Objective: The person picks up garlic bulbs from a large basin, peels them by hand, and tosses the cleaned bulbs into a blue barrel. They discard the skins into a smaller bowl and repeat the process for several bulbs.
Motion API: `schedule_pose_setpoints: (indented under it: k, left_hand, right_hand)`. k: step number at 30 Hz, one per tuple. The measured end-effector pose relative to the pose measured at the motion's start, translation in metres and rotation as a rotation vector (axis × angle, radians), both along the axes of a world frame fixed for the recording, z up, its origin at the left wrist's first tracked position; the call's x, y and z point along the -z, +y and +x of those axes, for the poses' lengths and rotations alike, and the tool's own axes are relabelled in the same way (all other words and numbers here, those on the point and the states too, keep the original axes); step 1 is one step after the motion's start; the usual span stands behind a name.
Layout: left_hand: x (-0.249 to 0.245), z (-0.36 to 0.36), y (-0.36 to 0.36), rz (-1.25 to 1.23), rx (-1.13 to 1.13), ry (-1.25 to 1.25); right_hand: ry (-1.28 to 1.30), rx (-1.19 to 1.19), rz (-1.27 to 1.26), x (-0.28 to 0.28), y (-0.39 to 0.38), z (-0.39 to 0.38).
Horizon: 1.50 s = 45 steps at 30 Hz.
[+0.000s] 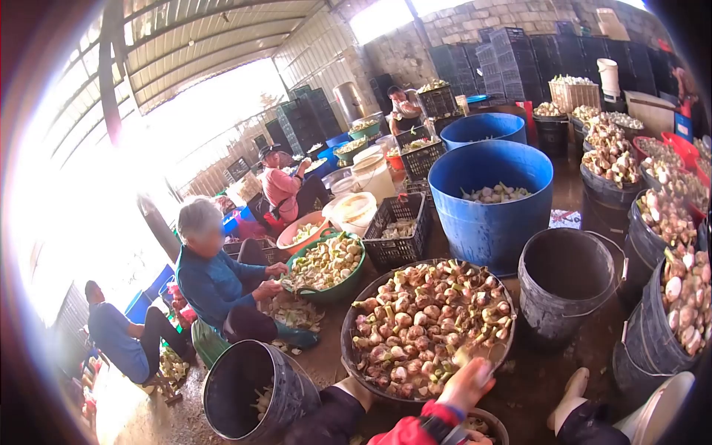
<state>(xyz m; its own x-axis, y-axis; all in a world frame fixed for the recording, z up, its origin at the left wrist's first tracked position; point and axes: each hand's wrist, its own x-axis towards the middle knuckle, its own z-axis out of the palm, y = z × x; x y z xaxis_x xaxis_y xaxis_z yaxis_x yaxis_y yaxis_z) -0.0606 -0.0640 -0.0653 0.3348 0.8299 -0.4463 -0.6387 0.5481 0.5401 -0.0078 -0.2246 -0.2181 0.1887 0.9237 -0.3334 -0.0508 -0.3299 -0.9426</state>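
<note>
My left hand, in a red sleeve, reaches over the near rim of a wide dark basin heaped with pinkish bulbs that have green stalk stubs. Its fingers are curled among the bulbs at the edge, and a pale shiny shape lies just beyond them. Whether the hand grips anything is unclear. My right hand is out of view. Just below the hand sits a small dark pail. My knees and white boots frame the bottom edge.
An empty black bucket stands to the right, with bulb-filled buckets beyond it. A blue barrel and a black crate stand behind the basin. A dark bucket is at left. A seated person in blue works at a green basin.
</note>
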Motion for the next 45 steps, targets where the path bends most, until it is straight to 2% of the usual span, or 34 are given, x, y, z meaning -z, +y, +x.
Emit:
schedule_pose_setpoints:
  k: [1, 2, 3, 4, 5, 7, 8, 9, 10, 11, 12, 13, 15, 17, 18, 19, 21, 23, 24, 25, 27, 28, 29, 31, 32, 33, 35, 37, 38, 40, 41, 43, 44, 45]
  left_hand:
    - [-0.026, 0.027, 0.023, 0.009, 0.010, -0.098]
    - [-0.025, 0.053, 0.041, 0.445, 0.045, 0.140]
    - [-0.050, 0.069, 0.055, 0.222, 0.141, -0.262]
    - [-0.059, 0.080, 0.063, 0.366, 0.228, -0.339]
    - [-0.086, 0.090, 0.059, 0.267, 0.164, -0.207]
    - [-0.077, 0.078, 0.071, 0.367, 0.420, -0.245]
    - [-0.084, 0.064, 0.062, 0.379, 0.414, -0.119]
    - [-0.062, 0.046, 0.065, 0.357, 0.426, -0.004]
    - [-0.020, 0.018, 0.075, 0.299, 0.398, 0.105]
    - [-0.018, -0.011, 0.072, 0.315, 0.355, 0.233]
    - [0.007, -0.044, 0.078, 0.318, 0.304, 0.375]
    - [0.033, -0.077, 0.083, 0.237, 0.143, 0.555]
    - [0.040, -0.111, 0.088, 0.267, 0.117, 1.064]
    - [0.078, -0.140, 0.102, 0.551, 0.178, 1.344]
    - [0.043, -0.110, 0.096, 0.510, 0.205, 1.426]
    - [0.084, -0.121, 0.113, 0.758, 0.267, 1.603]
    - [0.069, -0.081, 0.128, 0.944, 0.664, 1.811]
    - [0.056, -0.035, 0.128, 1.143, 0.856, 2.056]
    - [0.065, -0.019, 0.136, 0.999, 1.108, 2.142]
    - [0.074, -0.005, 0.143, 0.939, 1.246, 2.218]
    - [0.126, -0.002, 0.161, 0.745, 1.262, 2.315]
    - [0.147, -0.005, 0.169, 0.647, 1.209, 2.289]
    - [0.097, 0.002, 0.150, 0.860, 1.277, 2.261]
    - [0.065, -0.006, 0.141, 0.870, 1.136, 2.078]
    - [0.067, -0.024, 0.135, 0.964, 0.806, 1.855]
    - [0.067, -0.046, 0.132, 1.054, 0.729, 1.621]
    - [0.056, -0.070, 0.097, 0.480, 0.521, 0.866]
    - [0.017, -0.075, 0.037, 0.556, 0.392, 0.755]
    - [0.014, -0.082, 0.014, 0.149, 0.287, 0.281]
    - [0.012, -0.089, -0.034, 0.122, 0.229, 0.096]
    - [0.019, -0.094, -0.054, 0.088, 0.208, -0.003]
    - [0.034, -0.099, -0.084, 0.078, 0.174, 0.041]
    - [0.026, -0.095, -0.096, 0.087, 0.172, 0.164]
    - [0.027, -0.094, -0.106, 0.081, 0.172, 0.160]
  right_hand:
    - [-0.003, -0.002, 0.002, 0.001, 0.002, -0.001]
    - [-0.074, -0.021, 0.022, -0.004, 0.002, -0.002]
    - [-0.145, -0.039, 0.040, -0.009, 0.004, -0.004]
    - [-0.139, -0.007, 0.133, -0.008, 0.004, -0.005]
    - [-0.142, -0.006, 0.125, -0.009, 0.007, -0.006]
    - [-0.063, -0.037, 0.077, -0.010, 0.010, -0.005]
    - [-0.046, 0.009, 0.111, -0.021, 0.013, -0.006]
    - [0.132, 0.038, 0.038, -0.029, 0.013, -0.002]
    - [0.111, 0.056, 0.040, -0.027, 0.012, 0.000]
    - [0.129, 0.074, 0.021, -0.024, 0.014, 0.000]
    - [0.113, 0.109, -0.153, -0.016, 0.010, 0.002]
    - [0.116, 0.134, -0.192, -0.015, 0.010, 0.003]
    - [0.378, 0.224, -0.230, -0.014, 0.014, 0.000]
    - [0.322, 0.183, -0.249, 0.008, 0.004, -0.005]
    - [0.422, 0.193, -0.146, 0.030, -0.001, -0.014]
    - [0.521, 0.202, -0.041, 0.041, 0.008, -0.017]
    - [0.374, 0.169, -0.267, 0.000, 0.020, -0.009]
    - [0.401, 0.202, -0.236, -0.014, 0.021, -0.004]
    - [0.438, 0.201, -0.240, -0.020, 0.022, -0.001]
    - [0.479, 0.200, -0.239, -0.022, 0.022, -0.002]
    - [0.448, 0.216, -0.262, -0.018, 0.023, -0.005]
    - [0.430, 0.239, -0.234, -0.019, 0.024, -0.005]
    - [0.413, 0.262, -0.210, -0.021, 0.023, -0.004]
    - [0.349, 0.238, -0.192, -0.027, 0.024, 0.002]
    - [0.292, 0.180, -0.328, -0.030, 0.026, 0.005]
    - [0.236, 0.116, -0.461, -0.034, 0.027, 0.007]
    - [0.247, 0.155, -0.368, -0.043, 0.026, 0.008]
    - [0.418, 0.277, -0.291, -0.030, 0.024, 0.001]
    - [0.415, 0.298, -0.218, -0.040, 0.025, 0.003]
    - [0.458, 0.307, -0.133, -0.064, 0.028, 0.011]
    - [0.578, 0.282, -0.179, -0.096, 0.030, 0.020]
    - [0.529, 0.122, -0.035, -0.084, 0.022, 0.019]
    - [0.589, 0.096, 0.051, -0.081, 0.020, 0.016]
    - [0.585, 0.097, 0.045, -0.079, 0.013, 0.015]
